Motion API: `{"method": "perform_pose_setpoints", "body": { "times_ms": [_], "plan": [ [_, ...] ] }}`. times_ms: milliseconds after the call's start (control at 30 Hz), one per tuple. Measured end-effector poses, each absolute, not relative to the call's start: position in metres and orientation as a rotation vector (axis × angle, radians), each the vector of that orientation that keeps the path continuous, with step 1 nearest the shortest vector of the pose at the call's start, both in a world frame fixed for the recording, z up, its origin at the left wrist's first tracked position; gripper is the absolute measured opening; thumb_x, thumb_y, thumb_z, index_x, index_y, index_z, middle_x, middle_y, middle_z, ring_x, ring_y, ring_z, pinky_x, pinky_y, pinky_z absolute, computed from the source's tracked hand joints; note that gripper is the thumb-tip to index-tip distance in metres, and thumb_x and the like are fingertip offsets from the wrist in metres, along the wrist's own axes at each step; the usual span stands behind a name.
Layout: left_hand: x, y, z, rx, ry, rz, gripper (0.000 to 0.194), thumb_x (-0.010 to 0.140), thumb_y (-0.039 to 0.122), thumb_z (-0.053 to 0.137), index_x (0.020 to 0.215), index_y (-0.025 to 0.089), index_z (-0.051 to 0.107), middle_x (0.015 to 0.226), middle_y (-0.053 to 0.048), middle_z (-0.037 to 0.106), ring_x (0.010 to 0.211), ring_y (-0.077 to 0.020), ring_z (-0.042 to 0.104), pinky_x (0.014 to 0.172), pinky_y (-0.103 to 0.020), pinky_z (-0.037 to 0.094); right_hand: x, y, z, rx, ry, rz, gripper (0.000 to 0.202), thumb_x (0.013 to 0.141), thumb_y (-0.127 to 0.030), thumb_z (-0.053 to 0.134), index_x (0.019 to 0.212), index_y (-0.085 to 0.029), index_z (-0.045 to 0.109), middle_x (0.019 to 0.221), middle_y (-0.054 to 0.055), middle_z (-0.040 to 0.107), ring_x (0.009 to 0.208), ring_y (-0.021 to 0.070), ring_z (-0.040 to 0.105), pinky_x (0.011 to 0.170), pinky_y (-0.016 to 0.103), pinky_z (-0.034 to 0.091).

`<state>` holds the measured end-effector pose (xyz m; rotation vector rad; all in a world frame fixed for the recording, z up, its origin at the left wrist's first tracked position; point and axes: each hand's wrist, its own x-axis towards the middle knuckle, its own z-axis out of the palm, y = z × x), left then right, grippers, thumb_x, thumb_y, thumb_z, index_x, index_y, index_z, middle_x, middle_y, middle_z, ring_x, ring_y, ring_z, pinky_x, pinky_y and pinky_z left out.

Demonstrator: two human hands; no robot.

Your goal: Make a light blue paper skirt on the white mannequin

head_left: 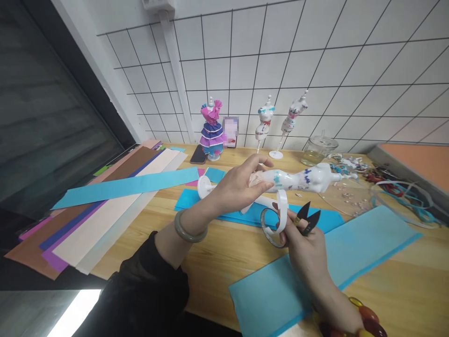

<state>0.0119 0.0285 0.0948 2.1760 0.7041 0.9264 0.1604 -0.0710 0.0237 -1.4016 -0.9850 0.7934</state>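
Observation:
My left hand (242, 182) is closed around the lower end of a small white dress-form mannequin (315, 179), which lies sideways in the air with its neck pointing right. Teal and purple bits cling to its torso, and its round white base (204, 186) shows behind my wrist. Just below it, my right hand (307, 248) grips a pair of small scissors (308, 220) with black blades pointing up. The same hand holds a roll of white tape (265, 229). A curled strip of tape (282, 210) rises from the roll to the mannequin's underside.
Blue crepe paper (266, 285) lies in front, with more blue sheets (189, 199) behind. Coloured paper strips (115, 192) cover the left. At the back stand a dressed mannequin (212, 131), two bare ones (265, 119), a phone (199, 154) and a glass pot (319, 149). Cords (403, 192) lie right.

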Motion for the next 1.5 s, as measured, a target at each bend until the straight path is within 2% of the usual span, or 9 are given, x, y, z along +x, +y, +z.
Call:
{"method": "perform_pose_setpoints", "body": {
  "times_ms": [100,333,500,600,700,900,1100,1300,1500],
  "plan": [
    [0.012,0.027,0.095,2.171,0.704,0.918,0.032,0.088,0.031,0.053,0.118,0.025,0.046,0.115,-0.005,0.060,0.106,-0.0182,0.057,0.091,-0.034,0.048,0.161,-0.069,0.023,-1.417,-0.960,0.793,0.029,0.074,-0.044,0.066,0.076,-0.016,0.072,0.043,-0.005,0.044,0.042,0.0101,0.040,0.043,0.024,0.033],
    [0.014,0.030,0.093,2.152,0.641,0.876,0.029,0.089,0.025,0.050,0.117,0.028,0.054,0.124,0.000,0.059,0.112,-0.0177,0.056,0.096,-0.035,0.047,0.163,-0.064,0.017,-1.407,-0.979,0.815,0.038,0.075,-0.050,0.065,0.055,-0.018,0.059,0.043,-0.004,0.043,0.044,0.0100,0.041,0.044,0.025,0.035],
    [0.016,0.037,0.087,2.032,0.499,0.799,0.031,0.090,0.023,0.048,0.118,0.025,0.061,0.121,-0.003,0.063,0.108,-0.0172,0.058,0.093,-0.034,0.049,0.163,-0.062,0.016,-1.427,-1.012,0.786,0.036,0.077,-0.048,0.063,0.057,-0.018,0.061,0.043,-0.004,0.043,0.044,0.0099,0.041,0.045,0.025,0.034],
    [0.018,0.040,0.082,1.882,0.467,0.764,0.033,0.089,0.024,0.050,0.121,0.024,0.060,0.118,-0.005,0.064,0.100,-0.0159,0.062,0.085,-0.031,0.052,0.163,-0.061,0.015,-1.431,-1.006,0.797,0.032,0.078,-0.048,0.063,0.071,-0.016,0.069,0.044,-0.005,0.044,0.045,0.0101,0.041,0.045,0.024,0.034],
    [0.022,0.042,0.079,1.792,0.469,0.777,0.033,0.087,0.027,0.056,0.119,0.022,0.063,0.116,-0.006,0.065,0.102,-0.0174,0.062,0.087,-0.033,0.052,0.163,-0.062,0.012,-1.444,-0.978,0.789,0.033,0.078,-0.048,0.064,0.080,-0.016,0.072,0.044,-0.005,0.045,0.043,0.0103,0.041,0.043,0.024,0.033],
    [0.027,0.048,0.067,1.753,0.572,0.863,0.041,0.079,0.036,0.067,0.117,0.021,0.064,0.120,-0.008,0.064,0.111,-0.0205,0.059,0.093,-0.035,0.049,0.163,-0.063,0.008,-1.444,-0.985,0.796,0.036,0.075,-0.052,0.067,0.070,-0.016,0.068,0.046,-0.004,0.047,0.044,0.0106,0.042,0.043,0.024,0.035],
    [0.025,0.050,0.065,1.872,0.687,0.923,0.046,0.079,0.036,0.068,0.121,0.021,0.061,0.123,-0.008,0.064,0.112,-0.0201,0.059,0.096,-0.037,0.047,0.160,-0.064,0.014,-1.439,-1.055,0.803,0.038,0.076,-0.050,0.065,0.058,-0.018,0.061,0.042,-0.004,0.044,0.043,0.0100,0.039,0.044,0.025,0.034],
    [0.025,0.049,0.066,2.037,0.737,1.039,0.037,0.080,0.035,0.065,0.115,0.021,0.065,0.118,-0.006,0.067,0.110,-0.0194,0.060,0.096,-0.036,0.048,0.161,-0.065,0.016,-1.447,-1.040,0.808,0.041,0.076,-0.050,0.064,0.091,-0.014,0.073,0.043,-0.005,0.045,0.043,0.0115,0.040,0.044,0.026,0.033],
    [0.024,0.051,0.066,2.075,0.704,1.004,0.036,0.083,0.035,0.062,0.116,0.020,0.063,0.119,-0.007,0.066,0.109,-0.0196,0.060,0.094,-0.035,0.048,0.159,-0.064,0.013,-1.445,-0.953,0.894,0.064,0.075,-0.050,0.065,0.121,-0.006,0.060,0.043,-0.007,0.045,0.042,0.0117,0.040,0.043,0.026,0.033]
  ]
}}
